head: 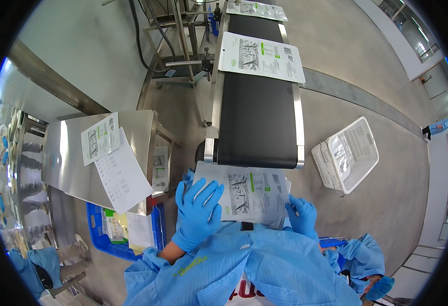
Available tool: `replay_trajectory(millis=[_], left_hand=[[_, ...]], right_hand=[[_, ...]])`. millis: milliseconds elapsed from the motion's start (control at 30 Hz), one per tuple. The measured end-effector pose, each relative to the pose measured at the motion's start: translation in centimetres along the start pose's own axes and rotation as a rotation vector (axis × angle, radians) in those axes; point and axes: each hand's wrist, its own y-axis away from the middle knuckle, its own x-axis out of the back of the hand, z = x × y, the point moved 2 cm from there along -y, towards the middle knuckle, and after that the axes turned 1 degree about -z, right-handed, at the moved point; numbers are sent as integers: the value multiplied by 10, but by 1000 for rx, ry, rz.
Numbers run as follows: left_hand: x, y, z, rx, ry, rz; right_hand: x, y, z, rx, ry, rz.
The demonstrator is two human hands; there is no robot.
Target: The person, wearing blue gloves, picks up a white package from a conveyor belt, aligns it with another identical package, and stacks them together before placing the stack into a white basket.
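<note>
A stack of flat white printed pouches (260, 195) lies before me, against the near end of the black conveyor belt (260, 118). My left hand (201, 210), in a blue glove, is spread over the stack's left end with nothing in its grasp. At the right edge of the stack is my right hand (301, 215), also gloved, its fingers bent. Whether they pinch a pouch edge is unclear. Farther up the belt, one pouch (262, 57) lies flat across it, and another pouch (256, 9) sits near the top of the view.
On the left, a steel table (71, 168) carries a pouch (101, 138) and a written sheet (122, 176). A blue crate (111, 244) holds packets below. At right, a white basket (369, 153) stands on the floor. A person (365, 256) in blue is behind at right.
</note>
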Motion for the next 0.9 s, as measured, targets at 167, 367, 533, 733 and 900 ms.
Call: replay_trajectory(millis=[167,367,533,733,900], left_hand=[[13,-2,3,-79,-27,119],[22,-69,9,-89,-201,219],[-6,-132,-3,-156,-299,57],[-22,-167,-19,-109,-331,9],[-15,-171,-24,-96,-326,108]], right_hand=[[74,-36,-14,-36,-513,-41],[86,-132,24,-448,-947,211],[57,-196,25,-470,-1006,186],[27,-236,39,-436,-893,127],[38,-222,58,-342,-843,209]])
